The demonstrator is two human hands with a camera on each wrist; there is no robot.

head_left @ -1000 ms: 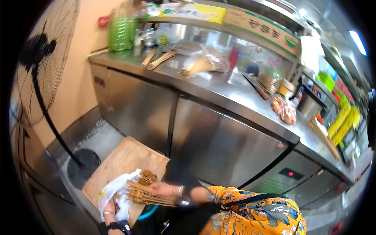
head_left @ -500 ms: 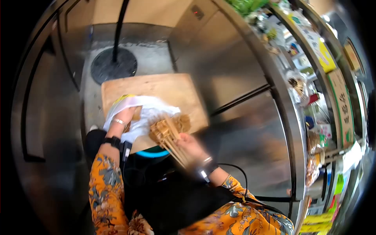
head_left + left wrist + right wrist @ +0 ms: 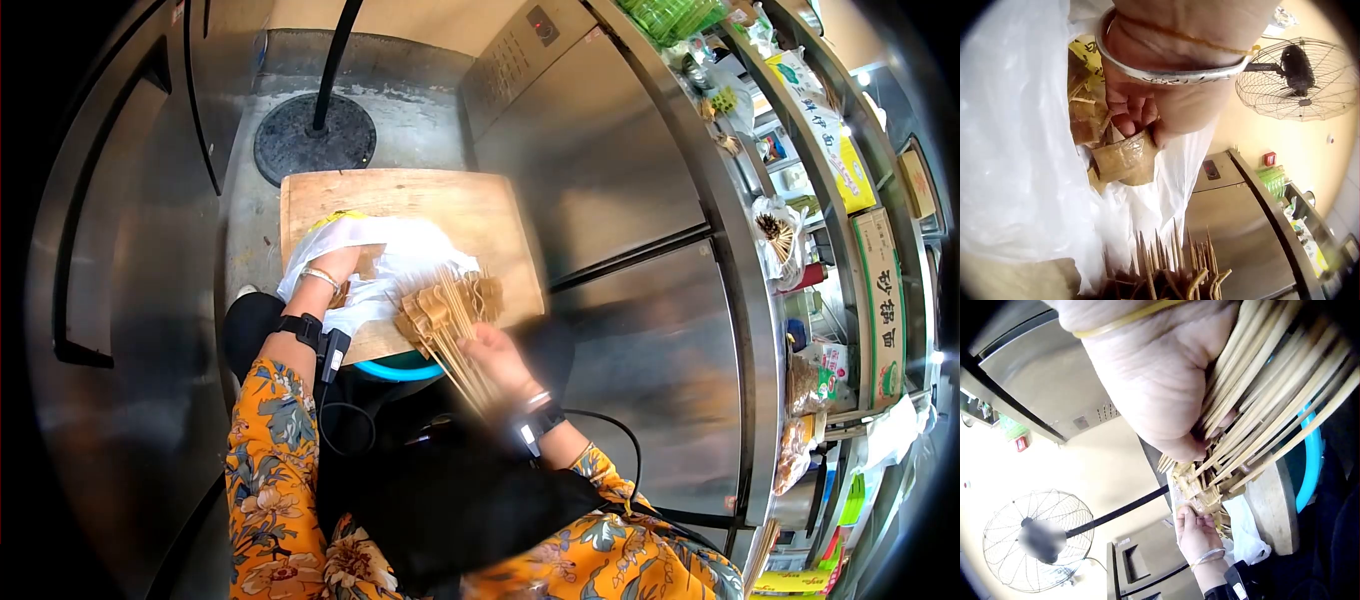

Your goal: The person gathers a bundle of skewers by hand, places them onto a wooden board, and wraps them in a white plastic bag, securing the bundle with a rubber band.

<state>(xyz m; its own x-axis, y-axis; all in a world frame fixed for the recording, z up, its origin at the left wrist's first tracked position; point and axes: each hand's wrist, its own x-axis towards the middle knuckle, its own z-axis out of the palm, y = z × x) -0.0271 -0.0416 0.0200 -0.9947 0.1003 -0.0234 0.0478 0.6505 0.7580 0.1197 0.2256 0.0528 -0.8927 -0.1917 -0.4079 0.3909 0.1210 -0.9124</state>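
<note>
My left hand is inside the mouth of a white plastic bag lying on a wooden board. The left wrist view shows its thumb and fingers pinching a folded, shiny brown sheet of food, perhaps tofu skin. More brown pieces lie in the bag behind it. My right hand grips a bunch of bamboo skewers by their bare lengths. Folded brown sheets are threaded near the pointed ends, which face the bag. Another cluster of brown skewered sheets lies just beyond, on the board.
The wooden board spans a spot above a blue-rimmed tub, close in front of the person's body. A black fan base stands behind it on the floor. Steel cabinets line the right, under a counter crowded with goods.
The head view has swung down from the counter to the board. My left hand stays in the bag; my right hand keeps its grip on the skewers beside it.
</note>
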